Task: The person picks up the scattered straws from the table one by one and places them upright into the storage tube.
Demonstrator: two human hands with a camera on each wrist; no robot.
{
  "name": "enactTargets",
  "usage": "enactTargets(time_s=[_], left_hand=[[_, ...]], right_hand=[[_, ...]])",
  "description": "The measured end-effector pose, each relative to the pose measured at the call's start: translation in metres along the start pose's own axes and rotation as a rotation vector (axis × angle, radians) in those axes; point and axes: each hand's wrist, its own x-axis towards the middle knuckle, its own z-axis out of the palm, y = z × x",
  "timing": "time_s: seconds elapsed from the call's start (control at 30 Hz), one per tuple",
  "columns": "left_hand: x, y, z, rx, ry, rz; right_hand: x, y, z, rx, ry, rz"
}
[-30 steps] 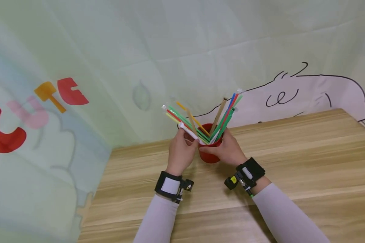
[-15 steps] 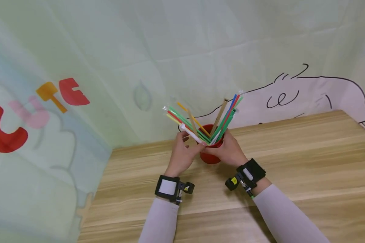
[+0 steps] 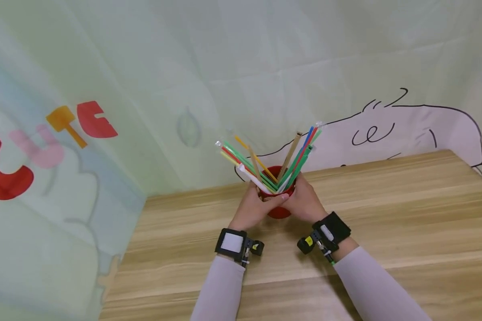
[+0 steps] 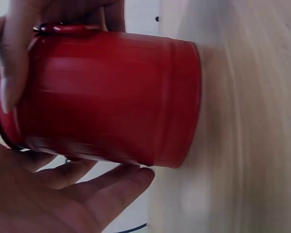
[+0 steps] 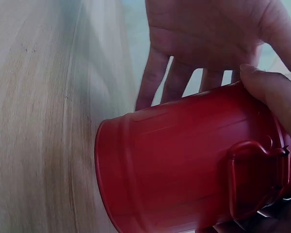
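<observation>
A small red metal bucket (image 3: 279,212) holds several straws and sticks (image 3: 261,168), some in clear wrappers, in green, red, blue, yellow, white and brown. My left hand (image 3: 254,208) cups its left side, the thumb reaching across the front near the rim. On the other side my right hand (image 3: 306,200) grips it, thumb also in front; the thumbs meet. The right wrist view shows a wire handle (image 5: 233,184) on the bucket (image 5: 184,160) and the left fingers (image 5: 177,80) going behind it. Whether the bucket's base touches the table is unclear.
The wooden table (image 3: 385,223) stretches to both sides, its back edge against a printed cloth backdrop (image 3: 241,67). Black bands with small cameras (image 3: 230,243) are strapped on both wrists.
The left hand has moved right, from beside the white straw to closing around the bucket, its thumb now over the right thumb. The right hand and bucket have stayed nearly still.
</observation>
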Motion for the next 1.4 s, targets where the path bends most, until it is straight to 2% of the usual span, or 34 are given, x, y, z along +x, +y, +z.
enactTargets(time_s=[0.33,1.27,1.4], left_hand=[[0.0037,0.0021,0.006,-0.004,0.003,-0.088],[-0.0006,-0.0004,0.0045,-0.022,-0.014,-0.081],[-0.0021,-0.0006,0.0024,-0.011,-0.009,-0.055]], right_hand=[[-0.0025,-0.0001,-0.0072,0.01,0.001,-0.009],[-0.0026,0.0014,-0.0042,-0.032,-0.013,-0.022],[0.0005,0.0027,-0.001,-0.017,-0.02,-0.039]])
